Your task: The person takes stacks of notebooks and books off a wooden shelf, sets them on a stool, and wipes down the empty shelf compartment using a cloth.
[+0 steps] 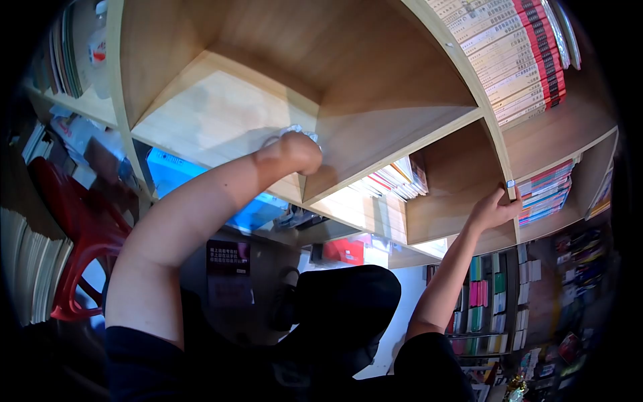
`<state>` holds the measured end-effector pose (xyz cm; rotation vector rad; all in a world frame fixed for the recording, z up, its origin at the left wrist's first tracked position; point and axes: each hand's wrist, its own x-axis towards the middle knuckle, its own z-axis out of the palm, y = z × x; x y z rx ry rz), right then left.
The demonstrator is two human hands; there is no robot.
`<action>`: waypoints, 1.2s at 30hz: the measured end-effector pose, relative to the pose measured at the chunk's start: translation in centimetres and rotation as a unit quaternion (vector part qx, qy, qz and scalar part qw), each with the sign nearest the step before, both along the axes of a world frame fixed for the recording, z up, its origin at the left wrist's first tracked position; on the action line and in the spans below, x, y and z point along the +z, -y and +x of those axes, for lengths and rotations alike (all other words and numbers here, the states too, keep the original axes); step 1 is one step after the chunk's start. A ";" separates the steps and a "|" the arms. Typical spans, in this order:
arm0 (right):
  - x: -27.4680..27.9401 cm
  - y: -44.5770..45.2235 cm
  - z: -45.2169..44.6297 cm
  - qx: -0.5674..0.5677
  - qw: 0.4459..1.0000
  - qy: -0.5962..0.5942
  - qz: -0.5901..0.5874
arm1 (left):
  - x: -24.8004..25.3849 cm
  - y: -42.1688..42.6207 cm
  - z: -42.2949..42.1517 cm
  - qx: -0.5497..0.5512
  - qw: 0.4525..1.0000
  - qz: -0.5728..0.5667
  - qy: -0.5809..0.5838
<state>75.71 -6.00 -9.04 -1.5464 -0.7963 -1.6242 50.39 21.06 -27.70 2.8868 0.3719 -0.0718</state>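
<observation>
My left hand (298,153) reaches into a wooden shelf compartment (221,90), closed on a crumpled whitish cloth (293,128). Only part of the cloth shows past the knuckles, near the compartment's back corner. On the right, my right hand (494,209) grips the front edge of a shelf upright (499,144), its fingers wrapped round the wood. A small pale piece (511,189) shows at those fingertips; I cannot make out what it is.
Red-and-cream books (509,60) fill the upper right shelf, with more books (546,194) below. White-paged books (398,179) lie in the middle compartment. A blue box (177,175) sits under my left forearm. At left are a plastic bottle (98,53) and a red chair (84,234).
</observation>
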 end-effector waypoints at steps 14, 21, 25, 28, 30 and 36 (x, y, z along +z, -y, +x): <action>0.1 0.7 -1.4 -0.003 0.999 -0.030 -0.045 | 0.5 5.4 -3.5 0.170 0.939 -0.220 0.203; 0.1 1.3 -1.5 0.025 0.996 -0.041 -0.070 | -0.2 7.2 -4.5 0.226 0.854 -0.387 0.263; 0.1 1.3 -1.6 0.020 0.996 -0.056 -0.061 | -0.1 8.1 -5.1 0.237 0.842 -0.413 0.253; 0.0 1.1 -1.5 0.032 0.996 -0.059 -0.055 | -1.2 8.2 -4.8 0.208 0.835 -0.388 0.329; 0.2 1.1 -1.4 0.029 0.997 -0.046 -0.053 | -1.5 7.4 -4.0 0.208 0.838 -0.388 0.321; 0.0 0.2 -1.5 0.035 0.997 -0.059 -0.019 | -1.6 3.8 -1.4 0.220 0.843 -0.393 0.295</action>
